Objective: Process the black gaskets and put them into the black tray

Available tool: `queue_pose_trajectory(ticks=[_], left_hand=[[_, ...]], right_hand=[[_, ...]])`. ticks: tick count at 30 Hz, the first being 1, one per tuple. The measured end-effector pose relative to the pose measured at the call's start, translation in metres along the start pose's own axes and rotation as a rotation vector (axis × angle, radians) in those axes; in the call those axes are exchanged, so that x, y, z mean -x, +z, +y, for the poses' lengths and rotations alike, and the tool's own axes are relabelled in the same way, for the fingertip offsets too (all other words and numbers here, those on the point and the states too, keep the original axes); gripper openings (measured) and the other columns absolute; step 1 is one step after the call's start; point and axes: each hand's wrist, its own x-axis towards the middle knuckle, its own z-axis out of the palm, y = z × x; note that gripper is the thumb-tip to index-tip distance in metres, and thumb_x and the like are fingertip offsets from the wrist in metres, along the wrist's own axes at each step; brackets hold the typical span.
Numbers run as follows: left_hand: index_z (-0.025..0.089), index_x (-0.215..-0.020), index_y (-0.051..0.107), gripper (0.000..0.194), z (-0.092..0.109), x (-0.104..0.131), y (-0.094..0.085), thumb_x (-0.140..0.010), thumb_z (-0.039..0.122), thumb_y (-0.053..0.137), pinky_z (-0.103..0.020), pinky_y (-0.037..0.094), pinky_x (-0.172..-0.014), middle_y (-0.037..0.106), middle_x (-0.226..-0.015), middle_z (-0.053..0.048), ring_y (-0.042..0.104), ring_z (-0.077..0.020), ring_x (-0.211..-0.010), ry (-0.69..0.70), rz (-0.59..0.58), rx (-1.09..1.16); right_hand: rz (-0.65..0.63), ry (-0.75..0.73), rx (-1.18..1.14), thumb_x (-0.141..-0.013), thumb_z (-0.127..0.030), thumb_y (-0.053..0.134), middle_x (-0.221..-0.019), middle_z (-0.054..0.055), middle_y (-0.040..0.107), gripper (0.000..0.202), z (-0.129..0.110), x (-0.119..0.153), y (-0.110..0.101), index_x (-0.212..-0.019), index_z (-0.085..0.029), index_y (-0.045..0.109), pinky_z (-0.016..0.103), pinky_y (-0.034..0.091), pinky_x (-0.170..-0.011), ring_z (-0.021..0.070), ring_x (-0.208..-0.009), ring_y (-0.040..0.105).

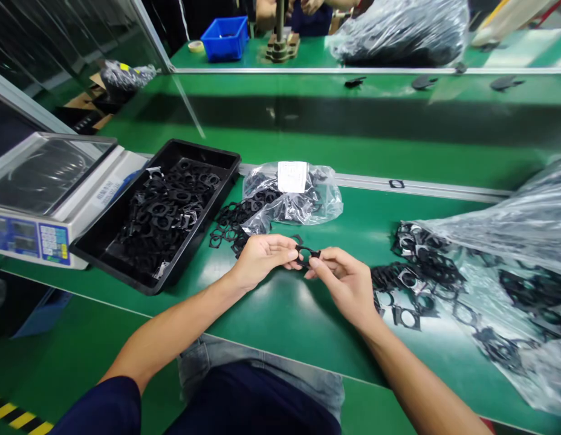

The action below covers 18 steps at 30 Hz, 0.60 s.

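Observation:
Between my two hands is a small black ring-shaped part (pixel 308 249), held above the green table (pixel 271 320). My left hand (pixel 266 258) pinches its left side, and my right hand (pixel 343 279) grips its right side. Another dark part lies partly hidden just behind my left fingertips. Loose black rings (pixel 230 223) spill from a clear plastic bag (pixel 314 199) with a white label, beyond my left hand. To the right of my right hand lies a pile of black and silvery parts (pixel 410 281), beside a large open plastic bag (pixel 511 211).
A black tray (pixel 171 284) full of similar parts rests against a weighing scale (pixel 31 235) on the left. One ring (pixel 396 183) lies on the metal rail. Across the table are a blue bin (pixel 225 39), a stuffed bag (pixel 402 30) and another person's hands (pixel 310 6).

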Motion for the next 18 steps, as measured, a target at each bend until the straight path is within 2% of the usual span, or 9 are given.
queue_pose_trajectory(ticks=[8, 13, 15, 18], left_hand=[[0.012, -0.086, 0.074, 0.037, -0.0030, -0.0004, -0.0017, -0.069, 0.043, 0.085, -0.025, 0.050, -0.062, 0.075, -0.079, -0.007, 0.068, -0.0155, -0.068, -0.013, -0.060, -0.056], [0.012, -0.078, 0.075, 0.030, -0.0026, -0.0004, -0.0013, -0.071, 0.041, 0.084, -0.026, 0.049, -0.077, 0.069, -0.084, -0.005, 0.062, -0.0139, -0.081, 0.034, -0.120, -0.064], [0.012, -0.078, 0.073, 0.032, -0.0013, 0.0001, -0.0006, -0.071, 0.042, 0.084, -0.026, 0.049, -0.075, 0.067, -0.084, -0.004, 0.060, -0.0131, -0.079, -0.012, -0.156, -0.006], [0.013, -0.080, 0.069, 0.038, 0.0030, 0.0023, 0.0000, -0.068, 0.046, 0.086, -0.026, 0.052, -0.072, 0.065, -0.085, -0.004, 0.061, -0.0124, -0.075, -0.154, -0.218, 0.144]], right_hand=[[0.000, 0.042, -0.010, -0.078, -0.058, 0.073, -0.057, 0.000, 0.064, 0.042, -0.0011, -0.0015, -0.0027, -0.075, -0.020, 0.058, 0.025, 0.049, -0.052, 0.0137, -0.048, 0.061], [0.003, 0.069, -0.024, -0.077, -0.058, 0.074, -0.056, -0.001, 0.063, 0.042, -0.0028, -0.0027, -0.0032, -0.074, -0.019, 0.058, 0.025, 0.048, -0.051, 0.0135, -0.047, 0.060], [-0.004, 0.075, -0.039, -0.077, -0.056, 0.074, -0.055, -0.001, 0.063, 0.041, -0.0041, -0.0034, -0.0024, -0.074, -0.019, 0.058, 0.025, 0.048, -0.051, 0.0132, -0.046, 0.060], [-0.025, 0.092, -0.088, -0.079, -0.055, 0.073, -0.055, -0.001, 0.063, 0.039, -0.0081, -0.0034, -0.0006, -0.074, -0.019, 0.058, 0.026, 0.049, -0.051, 0.0131, -0.045, 0.059]])
